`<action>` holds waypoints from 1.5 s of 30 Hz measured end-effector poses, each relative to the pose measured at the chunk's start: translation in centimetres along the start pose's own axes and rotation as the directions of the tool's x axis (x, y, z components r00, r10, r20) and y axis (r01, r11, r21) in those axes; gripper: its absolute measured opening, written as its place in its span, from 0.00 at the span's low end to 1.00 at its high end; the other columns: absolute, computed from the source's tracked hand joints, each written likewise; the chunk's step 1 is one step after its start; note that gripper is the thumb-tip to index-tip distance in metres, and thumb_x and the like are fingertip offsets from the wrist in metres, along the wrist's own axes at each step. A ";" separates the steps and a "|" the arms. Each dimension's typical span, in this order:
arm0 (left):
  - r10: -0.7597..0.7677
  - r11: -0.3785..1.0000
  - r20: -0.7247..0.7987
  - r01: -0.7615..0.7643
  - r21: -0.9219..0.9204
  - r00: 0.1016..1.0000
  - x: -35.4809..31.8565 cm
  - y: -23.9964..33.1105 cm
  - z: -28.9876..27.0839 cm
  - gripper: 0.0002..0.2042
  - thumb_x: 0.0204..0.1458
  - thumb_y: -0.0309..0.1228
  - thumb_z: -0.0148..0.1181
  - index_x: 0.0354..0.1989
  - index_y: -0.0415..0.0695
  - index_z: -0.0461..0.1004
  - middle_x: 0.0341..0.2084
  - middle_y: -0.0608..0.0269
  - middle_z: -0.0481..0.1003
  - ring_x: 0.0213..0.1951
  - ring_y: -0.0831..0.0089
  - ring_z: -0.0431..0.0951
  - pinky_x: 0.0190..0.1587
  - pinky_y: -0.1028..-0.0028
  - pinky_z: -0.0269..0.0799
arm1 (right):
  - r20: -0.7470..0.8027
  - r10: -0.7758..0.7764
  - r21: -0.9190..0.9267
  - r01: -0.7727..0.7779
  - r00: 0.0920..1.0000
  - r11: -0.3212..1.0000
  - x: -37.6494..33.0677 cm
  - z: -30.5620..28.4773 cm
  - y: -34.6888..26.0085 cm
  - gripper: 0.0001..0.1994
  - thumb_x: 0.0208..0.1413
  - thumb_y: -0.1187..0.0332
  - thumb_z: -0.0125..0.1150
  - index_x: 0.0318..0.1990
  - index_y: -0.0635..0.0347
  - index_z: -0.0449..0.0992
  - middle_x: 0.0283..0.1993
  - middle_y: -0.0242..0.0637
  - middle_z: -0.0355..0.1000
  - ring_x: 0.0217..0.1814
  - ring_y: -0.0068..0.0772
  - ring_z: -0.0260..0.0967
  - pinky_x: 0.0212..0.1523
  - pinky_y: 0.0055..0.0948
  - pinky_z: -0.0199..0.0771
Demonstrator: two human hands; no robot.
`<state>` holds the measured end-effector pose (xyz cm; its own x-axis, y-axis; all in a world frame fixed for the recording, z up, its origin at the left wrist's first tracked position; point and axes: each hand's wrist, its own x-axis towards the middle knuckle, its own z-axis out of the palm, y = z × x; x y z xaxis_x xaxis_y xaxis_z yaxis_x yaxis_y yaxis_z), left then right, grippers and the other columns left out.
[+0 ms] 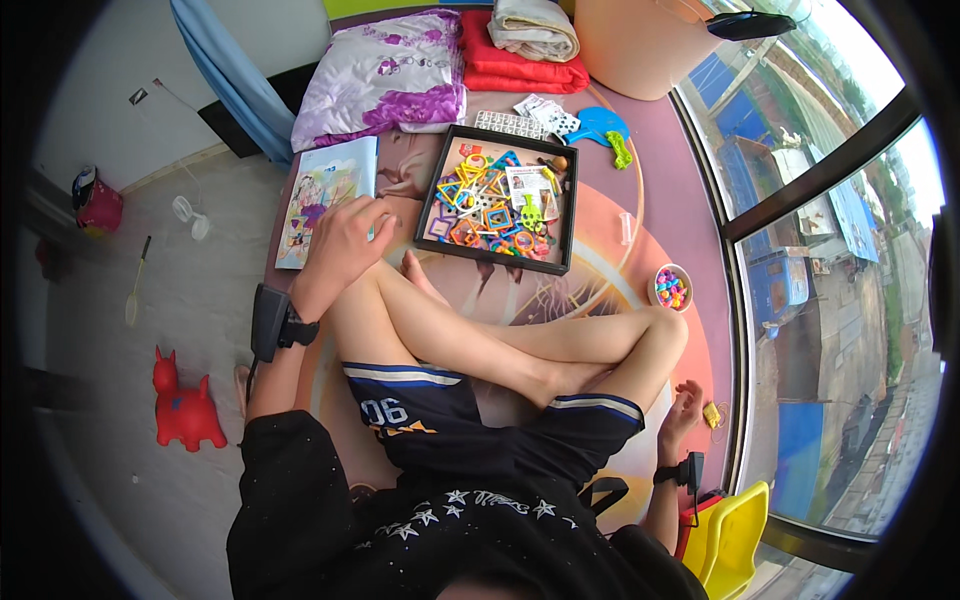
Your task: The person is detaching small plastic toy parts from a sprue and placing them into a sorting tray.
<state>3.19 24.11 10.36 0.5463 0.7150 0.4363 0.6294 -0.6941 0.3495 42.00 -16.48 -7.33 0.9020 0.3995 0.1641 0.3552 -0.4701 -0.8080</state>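
My left hand (345, 235) hovers at or rests on the near right part of a picture book (338, 165) with a coloured drawing; I cannot tell whether it touches. Its fingers are loosely bent with the thumb apart, and nothing shows in them. To its right, beyond my crossed legs, lies a black-rimmed tray (492, 259) of colourful magnetic frame pieces (497, 215), a printed card (527, 181) and a green toy (531, 212). My right hand (681, 412) is beside my right knee, fingers slightly curled and apart, holding nothing. A small yellow thing (712, 415) lies close by.
A white bowl of colourful beads (671, 288) stands near the window side. At the back are a floral pillow (385, 75), red folded bedding (520, 65), cards (545, 112) and a blue toy (597, 126). A yellow chair (735, 540) is at lower right, a red animal toy (185, 405) on the left floor.
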 end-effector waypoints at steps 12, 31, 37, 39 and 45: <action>0.113 0.987 0.478 -0.152 0.044 0.871 0.4 0.6 19.8 0.19 0.43 0.39 0.56 0.39 0.38 0.71 0.35 0.44 0.73 0.39 0.54 0.74 0.44 0.64 0.69 | 0.520 -0.640 -0.108 0.787 0.566 0.608 3.5 19.2 -19.1 0.25 0.44 0.72 0.54 0.53 0.59 0.62 0.55 0.46 0.61 0.59 0.51 0.53 0.58 0.41 0.55; 0.097 0.995 0.414 -0.089 -0.038 0.905 14.1 -6.2 19.3 0.09 0.40 0.32 0.53 0.25 0.39 0.73 0.25 0.47 0.75 0.32 0.52 0.75 0.37 0.60 0.69 | 0.508 -0.689 0.126 0.747 0.517 0.653 5.7 23.3 -14.8 0.08 0.50 0.68 0.54 0.24 0.60 0.70 0.26 0.40 0.65 0.30 0.43 0.64 0.32 0.39 0.64; 0.015 0.992 0.382 -0.061 0.108 0.924 24.8 -9.7 23.0 0.07 0.38 0.27 0.54 0.26 0.41 0.76 0.25 0.48 0.75 0.30 0.54 0.76 0.36 0.60 0.71 | 0.522 -0.631 0.146 0.669 0.574 0.729 5.1 22.7 -15.3 0.03 0.47 0.71 0.54 0.27 0.60 0.71 0.28 0.39 0.66 0.33 0.42 0.64 0.34 0.38 0.63; 0.102 0.987 0.248 -0.129 0.092 0.963 27.3 -11.8 25.9 0.07 0.40 0.26 0.52 0.26 0.39 0.76 0.23 0.47 0.74 0.29 0.53 0.76 0.33 0.60 0.71 | 0.538 -0.596 0.155 0.625 0.596 0.765 5.1 22.7 -15.7 0.03 0.47 0.71 0.55 0.28 0.60 0.72 0.29 0.38 0.67 0.33 0.41 0.64 0.35 0.37 0.63; 0.059 0.987 0.239 -0.092 0.133 0.969 31.2 -12.2 34.1 0.11 0.43 0.26 0.50 0.35 0.41 0.75 0.30 0.45 0.74 0.37 0.52 0.74 0.41 0.60 0.69 | 0.583 -0.528 0.184 0.533 0.618 0.826 6.6 23.1 -15.2 0.03 0.45 0.70 0.56 0.28 0.57 0.72 0.26 0.35 0.66 0.31 0.37 0.64 0.32 0.34 0.62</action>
<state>31.38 57.73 -8.59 0.6984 0.6723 0.2456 0.6440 -0.7400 0.1943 36.84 11.47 -7.08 0.2269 0.9535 0.1982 0.7287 -0.0312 -0.6841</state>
